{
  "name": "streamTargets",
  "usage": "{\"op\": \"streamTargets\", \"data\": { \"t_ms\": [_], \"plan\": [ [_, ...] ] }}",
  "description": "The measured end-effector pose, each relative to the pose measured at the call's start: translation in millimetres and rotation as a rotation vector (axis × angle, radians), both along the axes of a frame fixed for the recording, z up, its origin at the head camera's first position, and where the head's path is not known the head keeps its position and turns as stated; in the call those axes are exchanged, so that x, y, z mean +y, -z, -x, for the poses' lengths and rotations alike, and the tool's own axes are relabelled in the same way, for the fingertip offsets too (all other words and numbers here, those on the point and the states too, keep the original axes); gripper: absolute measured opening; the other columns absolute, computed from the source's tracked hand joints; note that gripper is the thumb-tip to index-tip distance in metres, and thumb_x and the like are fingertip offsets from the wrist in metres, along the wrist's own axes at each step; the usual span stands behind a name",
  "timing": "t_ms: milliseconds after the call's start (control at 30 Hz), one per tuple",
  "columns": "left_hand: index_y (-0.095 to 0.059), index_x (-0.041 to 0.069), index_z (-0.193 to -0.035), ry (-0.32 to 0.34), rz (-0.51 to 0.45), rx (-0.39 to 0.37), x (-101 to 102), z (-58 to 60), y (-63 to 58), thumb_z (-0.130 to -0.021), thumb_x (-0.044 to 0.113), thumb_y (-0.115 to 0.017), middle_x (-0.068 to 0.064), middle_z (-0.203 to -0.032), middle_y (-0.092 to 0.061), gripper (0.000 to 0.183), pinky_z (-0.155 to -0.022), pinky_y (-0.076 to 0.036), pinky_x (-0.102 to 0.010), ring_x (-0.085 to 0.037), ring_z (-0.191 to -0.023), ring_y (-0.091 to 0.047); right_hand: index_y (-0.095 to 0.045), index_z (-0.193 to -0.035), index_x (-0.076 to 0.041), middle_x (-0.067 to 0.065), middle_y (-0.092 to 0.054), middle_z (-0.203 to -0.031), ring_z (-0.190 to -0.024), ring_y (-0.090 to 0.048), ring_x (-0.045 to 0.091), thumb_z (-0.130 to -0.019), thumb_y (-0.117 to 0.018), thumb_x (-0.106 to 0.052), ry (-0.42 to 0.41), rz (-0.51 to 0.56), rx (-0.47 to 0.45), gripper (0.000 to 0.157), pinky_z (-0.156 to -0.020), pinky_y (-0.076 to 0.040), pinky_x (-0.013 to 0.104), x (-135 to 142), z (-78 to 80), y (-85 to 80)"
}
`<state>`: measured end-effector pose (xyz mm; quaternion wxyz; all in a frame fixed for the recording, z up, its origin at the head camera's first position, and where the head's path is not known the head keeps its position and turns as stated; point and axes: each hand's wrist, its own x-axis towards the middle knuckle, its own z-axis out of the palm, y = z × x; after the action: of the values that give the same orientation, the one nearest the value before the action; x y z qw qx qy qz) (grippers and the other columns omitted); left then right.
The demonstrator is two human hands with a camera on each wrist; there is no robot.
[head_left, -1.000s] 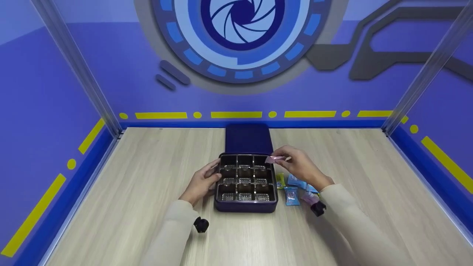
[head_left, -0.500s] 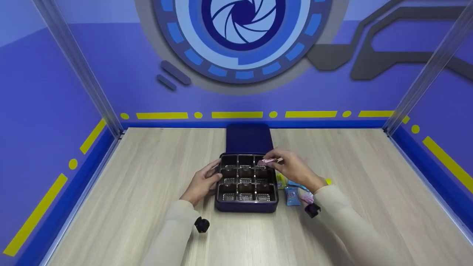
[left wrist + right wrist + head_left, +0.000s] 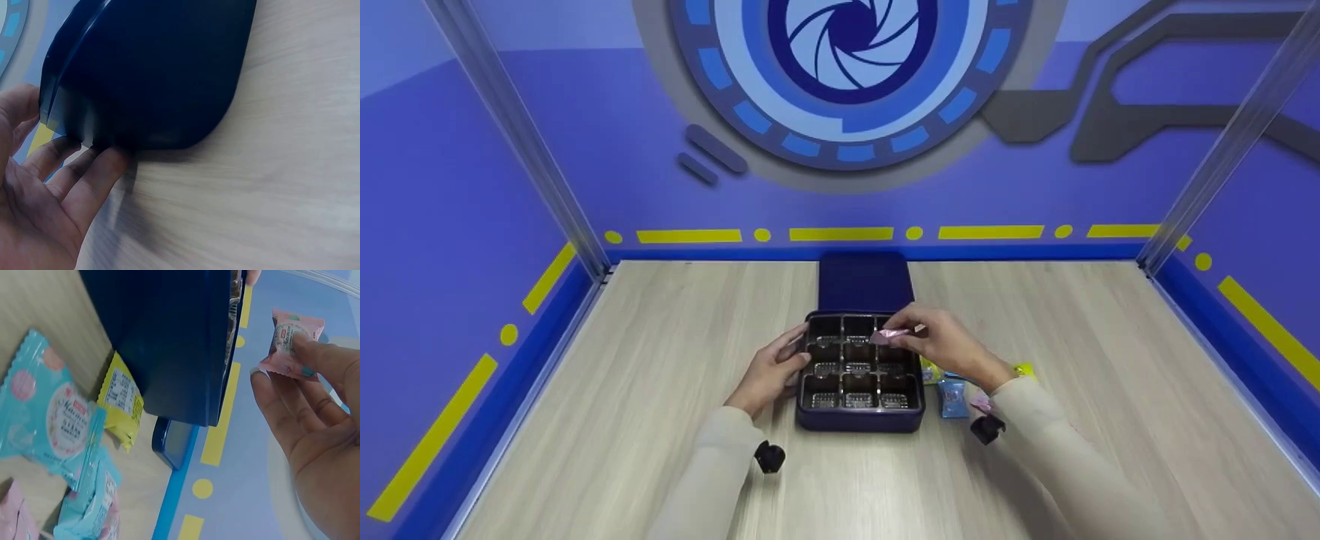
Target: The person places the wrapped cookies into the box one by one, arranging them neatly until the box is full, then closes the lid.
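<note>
A dark blue tin box (image 3: pixel 859 420) stands on the table, its clear plastic tray (image 3: pixel 858 373) divided into several square compartments. My left hand (image 3: pixel 767 373) grips the box's left side, thumb at the rim and fingers against the outer wall; the left wrist view shows these fingers along the lower edge of the box wall (image 3: pixel 152 73). Above the tray's back right part, my right hand (image 3: pixel 949 345) pinches a small pink wrapped candy (image 3: pixel 889 335) between thumb and fingers. In the right wrist view this pink candy (image 3: pixel 289 343) appears with printed label, held apart from the box.
Right of the box lie several wrapped candies: a blue one (image 3: pixel 952 399), a yellow one (image 3: pixel 930 370) and a pink one (image 3: pixel 981 403), partly covered by my right arm. The blue lid (image 3: pixel 864 281) lies behind the box, near the back wall (image 3: pixel 697 202).
My right hand has moved left with the pink candy, from the box's back right corner to over the tray. The left hand has stayed at the box.
</note>
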<state>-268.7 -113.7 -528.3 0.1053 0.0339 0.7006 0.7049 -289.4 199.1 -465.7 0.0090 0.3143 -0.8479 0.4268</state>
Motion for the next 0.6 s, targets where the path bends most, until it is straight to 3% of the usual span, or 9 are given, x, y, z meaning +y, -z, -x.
{"op": "streamTargets", "data": {
  "t_ms": [233, 467, 600],
  "plan": [
    [-0.044, 0.012, -0.163, 0.004, -0.01, 0.002, 0, 0.0, 0.5, -0.106, 0.003, -0.061, -0.021, -0.159, -0.048, 0.06, -0.086, -0.063, -0.045, -0.031, -0.112, -0.072, -0.078, -0.111, -0.011, 0.0, -0.072, -0.107, -0.099, -0.068, 0.019, -0.098, -0.077, -0.008, -0.045, 0.018, -0.049, 0.013, -0.087, -0.06, 0.037, -6, -0.7, 1.7],
    [-0.043, 0.009, -0.163, 0.014, -0.006, 0.033, -1, 0.4, 1.5, -0.107, 0.002, -0.06, -0.025, -0.158, -0.048, 0.06, -0.095, -0.06, -0.044, -0.036, -0.125, -0.066, -0.077, -0.111, -0.01, 0.003, -0.073, -0.108, -0.098, -0.069, 0.021, -0.098, -0.078, -0.009, -0.102, 0.03, -0.071, 0.013, -0.086, -0.059, 0.04, -15, -2.1, 1.8],
    [-0.043, 0.01, -0.163, 0.012, -0.012, 0.019, -1, 0.0, 0.8, -0.107, 0.003, -0.06, -0.023, -0.158, -0.048, 0.06, -0.093, -0.061, -0.045, -0.037, -0.123, -0.067, -0.077, -0.109, -0.009, 0.002, -0.074, -0.107, -0.099, -0.068, 0.02, -0.095, -0.079, -0.006, -0.12, 0.032, -0.083, 0.014, -0.089, -0.059, 0.04, -21, -3.3, -0.3]
  ]
}}
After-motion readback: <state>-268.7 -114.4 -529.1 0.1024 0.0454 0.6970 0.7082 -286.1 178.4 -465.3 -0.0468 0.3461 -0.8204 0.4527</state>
